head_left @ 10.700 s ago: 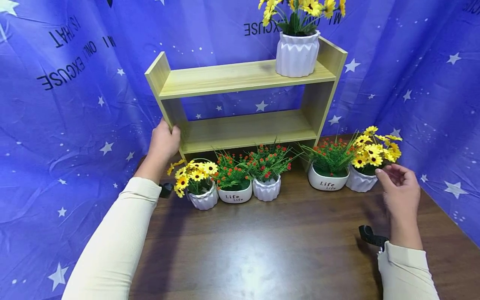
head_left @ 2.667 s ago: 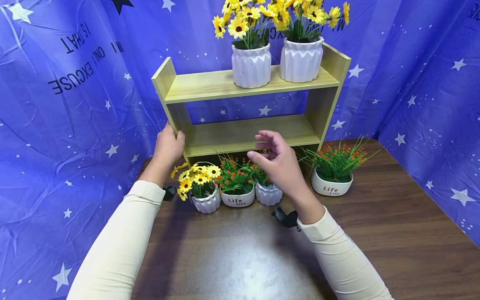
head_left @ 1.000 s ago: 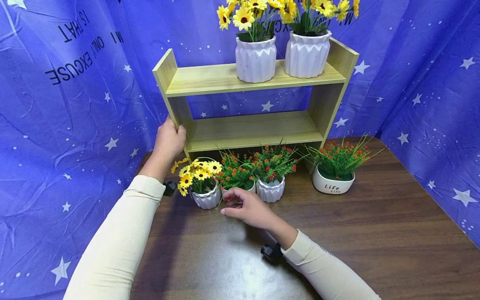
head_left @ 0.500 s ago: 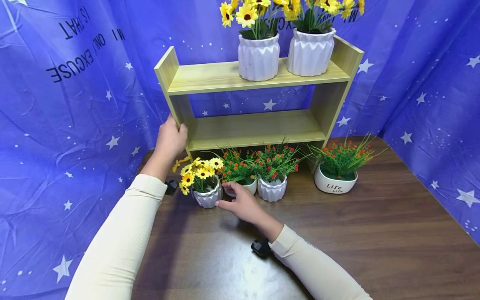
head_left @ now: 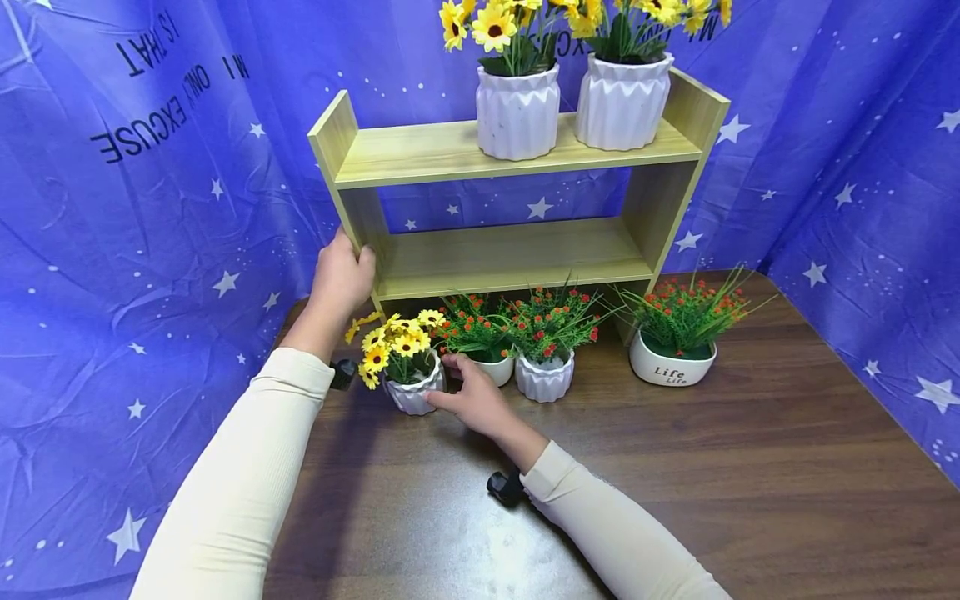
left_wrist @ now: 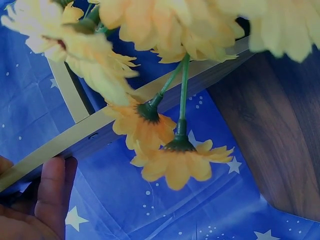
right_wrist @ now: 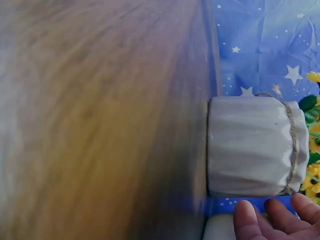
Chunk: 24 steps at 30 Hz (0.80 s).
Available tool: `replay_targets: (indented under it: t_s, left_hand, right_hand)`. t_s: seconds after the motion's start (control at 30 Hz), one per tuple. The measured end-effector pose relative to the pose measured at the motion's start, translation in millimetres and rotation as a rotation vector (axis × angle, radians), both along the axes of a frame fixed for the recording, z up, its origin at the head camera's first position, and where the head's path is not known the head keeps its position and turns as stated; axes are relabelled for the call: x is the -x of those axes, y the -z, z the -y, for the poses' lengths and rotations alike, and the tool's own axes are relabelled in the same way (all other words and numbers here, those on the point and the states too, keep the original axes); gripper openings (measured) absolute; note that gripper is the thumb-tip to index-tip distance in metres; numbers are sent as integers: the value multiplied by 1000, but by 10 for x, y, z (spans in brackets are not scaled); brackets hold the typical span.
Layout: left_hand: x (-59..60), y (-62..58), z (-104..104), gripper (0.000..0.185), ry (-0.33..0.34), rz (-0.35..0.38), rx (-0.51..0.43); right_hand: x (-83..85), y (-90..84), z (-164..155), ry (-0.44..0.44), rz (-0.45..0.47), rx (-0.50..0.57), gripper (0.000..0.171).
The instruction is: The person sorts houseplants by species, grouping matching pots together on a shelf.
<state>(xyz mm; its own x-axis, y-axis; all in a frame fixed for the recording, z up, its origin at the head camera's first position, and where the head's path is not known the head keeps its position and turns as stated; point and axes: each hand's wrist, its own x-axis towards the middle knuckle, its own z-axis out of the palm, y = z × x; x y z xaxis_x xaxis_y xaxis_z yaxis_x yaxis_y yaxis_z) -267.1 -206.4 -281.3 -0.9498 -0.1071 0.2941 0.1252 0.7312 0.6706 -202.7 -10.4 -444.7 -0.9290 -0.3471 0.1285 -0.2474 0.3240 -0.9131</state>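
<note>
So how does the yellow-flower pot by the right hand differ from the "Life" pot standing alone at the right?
The yellow-flower pot is ribbed and unlettered; the lone Life pot is smooth, with "Life" printed on it. The first carries yellow daisy-like blooms, the second red-berried green sprigs. The right hand reaches the first; the second stands apart, untouched. Both are white and sit on the wooden table.

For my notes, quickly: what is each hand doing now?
Left hand: grips the wooden shelf side.
Right hand: open, reaching between the sunflower pot and its neighbour.

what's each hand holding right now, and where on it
The left hand grips the wooden shelf by its left side panel. The right hand holds nothing yet.
</note>
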Motion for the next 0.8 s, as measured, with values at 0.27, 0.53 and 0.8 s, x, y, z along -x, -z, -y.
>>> replay_targets:
  t_s: [0.27, 0.53, 0.8]
  left_hand:
    - [-1, 7, 5, 39, -4, 2, -5]
    - [-1, -9, 8, 40, -7, 9, -10]
    - [-9, 12, 4, 39, -4, 6, 9]
  right_hand:
    - [23, 62, 140, 34, 22, 53, 77]
    - [80, 98, 247, 51, 50, 87, 84]
    - [97, 149, 328, 88, 52, 52, 85]
